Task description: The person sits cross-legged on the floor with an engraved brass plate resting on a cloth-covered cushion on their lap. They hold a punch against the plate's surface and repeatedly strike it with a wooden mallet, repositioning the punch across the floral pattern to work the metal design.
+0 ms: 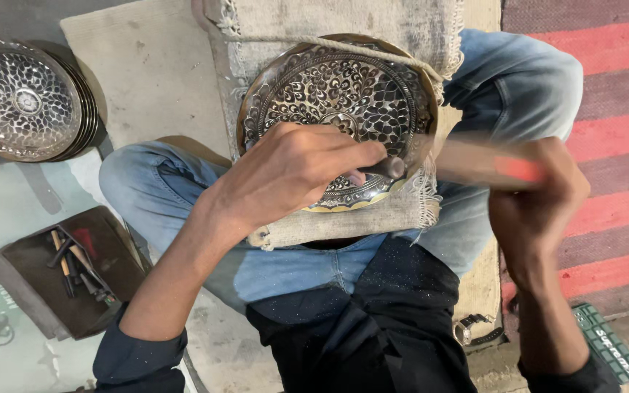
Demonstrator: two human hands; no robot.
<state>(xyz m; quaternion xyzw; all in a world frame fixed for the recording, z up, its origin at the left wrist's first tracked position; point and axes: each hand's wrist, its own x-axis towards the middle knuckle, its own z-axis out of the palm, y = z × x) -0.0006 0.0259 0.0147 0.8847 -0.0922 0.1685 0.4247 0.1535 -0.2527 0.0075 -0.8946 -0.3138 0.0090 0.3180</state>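
An engraved round metal plate [343, 87] with dark floral patterning lies on a burlap pad [373, 211] across my lap, with a rope over its top edge. My left hand [285, 175] rests on the plate's lower part and grips a small metal chisel [391, 167], whose tip touches the plate. My right hand [540, 189] grips a wooden-handled hammer [475, 164], which is motion-blurred and sits just right of the chisel's head.
A stack of similar engraved plates [27, 98] lies at the far left on the floor. A dark cloth pouch [74, 269] with several small tools sits at lower left. A wristwatch [475, 331] and a green ridged object [609, 353] lie at lower right, beside a red striped mat [620, 124].
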